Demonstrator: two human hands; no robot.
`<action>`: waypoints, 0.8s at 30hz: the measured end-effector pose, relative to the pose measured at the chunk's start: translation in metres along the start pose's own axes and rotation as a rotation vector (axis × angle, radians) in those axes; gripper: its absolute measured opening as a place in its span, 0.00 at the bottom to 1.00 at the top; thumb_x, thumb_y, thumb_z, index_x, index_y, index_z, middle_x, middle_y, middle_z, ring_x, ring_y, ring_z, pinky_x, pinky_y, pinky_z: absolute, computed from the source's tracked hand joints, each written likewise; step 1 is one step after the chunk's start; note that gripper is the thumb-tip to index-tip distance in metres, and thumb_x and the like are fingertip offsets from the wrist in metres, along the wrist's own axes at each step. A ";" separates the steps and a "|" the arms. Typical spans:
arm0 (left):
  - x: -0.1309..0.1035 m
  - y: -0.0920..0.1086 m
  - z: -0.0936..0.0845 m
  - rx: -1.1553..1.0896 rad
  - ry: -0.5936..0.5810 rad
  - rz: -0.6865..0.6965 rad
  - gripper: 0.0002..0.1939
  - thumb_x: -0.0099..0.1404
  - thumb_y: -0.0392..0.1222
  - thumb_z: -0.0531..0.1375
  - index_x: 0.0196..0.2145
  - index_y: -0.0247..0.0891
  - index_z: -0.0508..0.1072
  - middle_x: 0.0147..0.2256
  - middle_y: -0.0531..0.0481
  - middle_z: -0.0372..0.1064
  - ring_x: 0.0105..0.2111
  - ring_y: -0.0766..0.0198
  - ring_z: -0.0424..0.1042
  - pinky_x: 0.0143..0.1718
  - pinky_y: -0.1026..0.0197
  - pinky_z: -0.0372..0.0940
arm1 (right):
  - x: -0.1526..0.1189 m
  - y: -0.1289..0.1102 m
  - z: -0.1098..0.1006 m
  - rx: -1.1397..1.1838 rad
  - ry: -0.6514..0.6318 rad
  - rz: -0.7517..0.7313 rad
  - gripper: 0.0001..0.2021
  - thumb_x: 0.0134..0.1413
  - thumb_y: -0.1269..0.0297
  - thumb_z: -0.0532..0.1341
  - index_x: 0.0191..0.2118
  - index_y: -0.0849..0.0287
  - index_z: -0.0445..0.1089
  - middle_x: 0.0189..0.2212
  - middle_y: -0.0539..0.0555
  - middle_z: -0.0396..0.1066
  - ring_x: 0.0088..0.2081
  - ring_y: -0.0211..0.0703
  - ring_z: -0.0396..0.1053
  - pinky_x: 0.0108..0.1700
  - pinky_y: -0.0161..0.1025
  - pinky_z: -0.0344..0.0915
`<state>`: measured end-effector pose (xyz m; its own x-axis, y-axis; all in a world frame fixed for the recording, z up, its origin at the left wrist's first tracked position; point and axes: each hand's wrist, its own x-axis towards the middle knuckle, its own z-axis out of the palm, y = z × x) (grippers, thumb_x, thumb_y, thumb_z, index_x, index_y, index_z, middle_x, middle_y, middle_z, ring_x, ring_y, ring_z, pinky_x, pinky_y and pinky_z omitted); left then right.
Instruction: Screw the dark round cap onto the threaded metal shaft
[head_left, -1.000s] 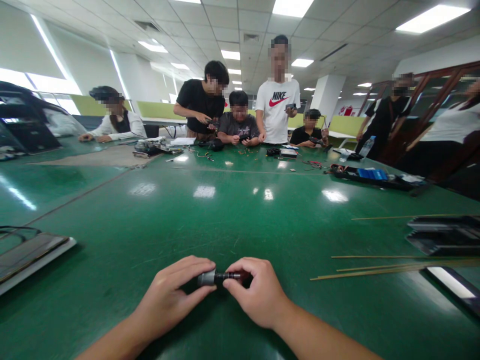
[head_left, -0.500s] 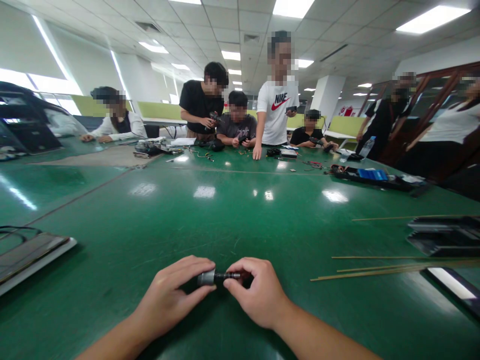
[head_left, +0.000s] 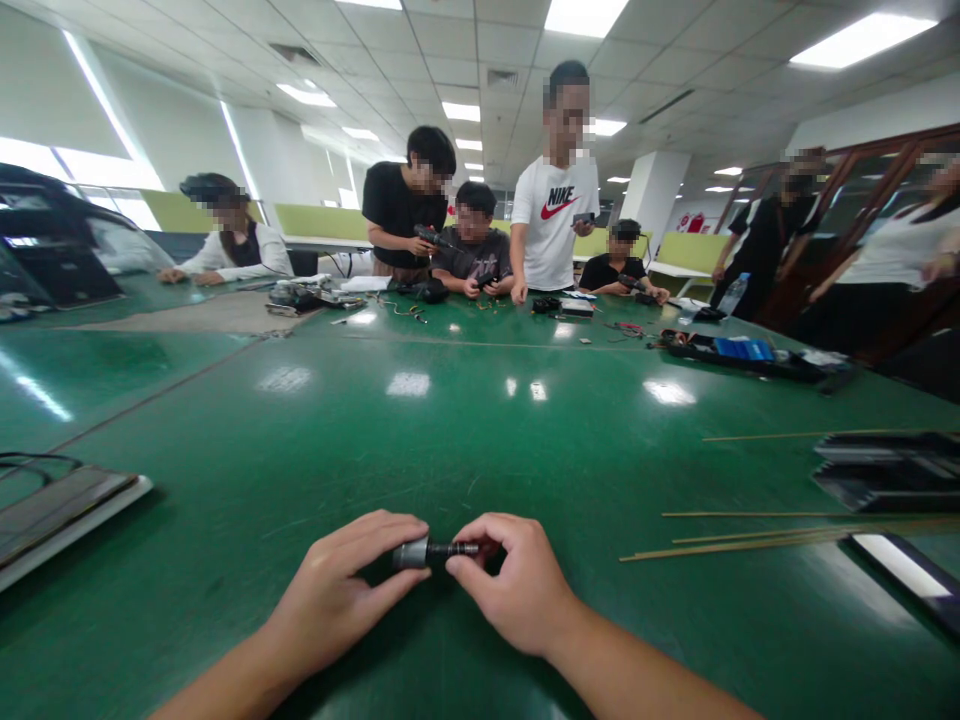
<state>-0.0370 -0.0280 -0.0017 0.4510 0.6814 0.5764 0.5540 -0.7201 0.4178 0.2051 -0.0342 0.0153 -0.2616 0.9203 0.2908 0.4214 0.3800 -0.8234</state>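
Note:
Low in the middle of the view, a small grey metal cylinder (head_left: 411,554) lies level between my two hands. From its right end runs a thin dark shaft (head_left: 442,549) with lighter rings near the tip. My left hand (head_left: 352,580) is closed around the cylinder, thumb below and fingers above. The thumb and forefinger of my right hand (head_left: 517,580) pinch the shaft's right end. Fingers hide part of both pieces, and I cannot make out their exact kind. Beneath them is the green tabletop (head_left: 450,455).
Thin sticks (head_left: 750,540) and black trays (head_left: 885,470) lie to the right, near a dark flat device (head_left: 907,575). At left is a flat panel (head_left: 75,520) with cables. Across the table, people handle parts beside a black case (head_left: 750,355) and a bottle (head_left: 735,296).
My hands and the part between them stay almost still. Across the table, the person in the white shirt has drawn a hand back slightly, and the standing person in black has turned a dark tool.

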 end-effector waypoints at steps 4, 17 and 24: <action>0.000 0.000 0.000 0.006 0.013 0.003 0.20 0.63 0.37 0.68 0.53 0.45 0.73 0.46 0.49 0.76 0.47 0.61 0.75 0.51 0.59 0.72 | -0.001 -0.001 0.000 0.006 0.002 -0.002 0.03 0.53 0.67 0.67 0.35 0.57 0.77 0.27 0.49 0.75 0.29 0.39 0.70 0.33 0.34 0.63; 0.002 0.001 0.000 0.037 0.029 -0.004 0.18 0.63 0.39 0.67 0.51 0.44 0.74 0.45 0.49 0.77 0.46 0.60 0.77 0.49 0.59 0.73 | 0.000 -0.001 0.000 0.017 0.013 0.006 0.03 0.53 0.68 0.66 0.35 0.57 0.76 0.27 0.49 0.75 0.29 0.39 0.71 0.34 0.34 0.64; 0.004 0.001 -0.001 0.041 0.031 0.000 0.18 0.63 0.39 0.67 0.51 0.44 0.74 0.45 0.48 0.77 0.46 0.60 0.77 0.49 0.60 0.73 | 0.000 0.001 -0.001 0.017 0.020 0.002 0.03 0.53 0.69 0.66 0.35 0.57 0.76 0.27 0.49 0.74 0.29 0.39 0.70 0.34 0.34 0.64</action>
<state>-0.0352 -0.0266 0.0017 0.4293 0.6764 0.5985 0.5824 -0.7138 0.3891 0.2060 -0.0341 0.0152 -0.2434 0.9228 0.2986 0.4074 0.3766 -0.8319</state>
